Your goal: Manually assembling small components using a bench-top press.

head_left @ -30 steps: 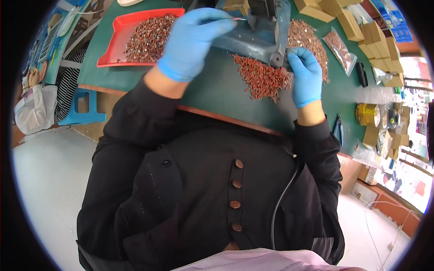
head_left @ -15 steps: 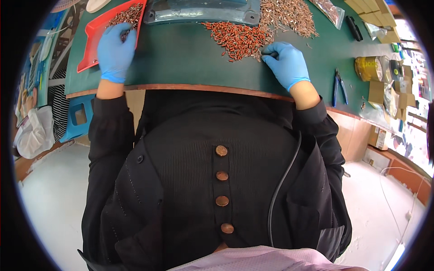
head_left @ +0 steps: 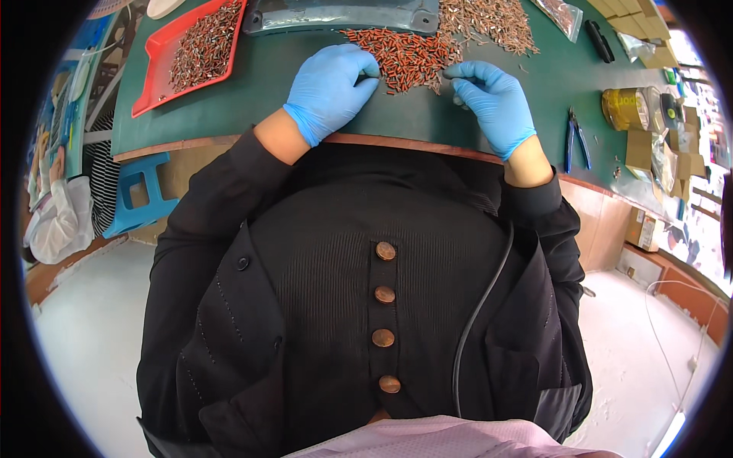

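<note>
Both my hands wear blue gloves and rest on a green work mat (head_left: 252, 91). My left hand (head_left: 330, 90) lies at the near left edge of a heap of small red-orange parts (head_left: 405, 55), fingertips pinched at the pile. My right hand (head_left: 492, 99) is at the heap's right edge, fingers curled and touching the parts. Whether either hand holds a part is too small to tell. A grey-blue machine base (head_left: 343, 15) stands just behind the heap.
A red tray (head_left: 156, 57) with small brownish parts sits at the far left. Another scatter of brown parts (head_left: 489, 19) lies at the back right. Blue-handled pliers (head_left: 574, 137), a yellow tape roll (head_left: 622, 107) and cardboard boxes (head_left: 637, 149) are on the right. A blue stool (head_left: 130, 195) stands below the table edge.
My left hand has come from the red tray to the red-orange heap. The right hand has stayed at the heap. My view has tilted down, showing more of the near table.
</note>
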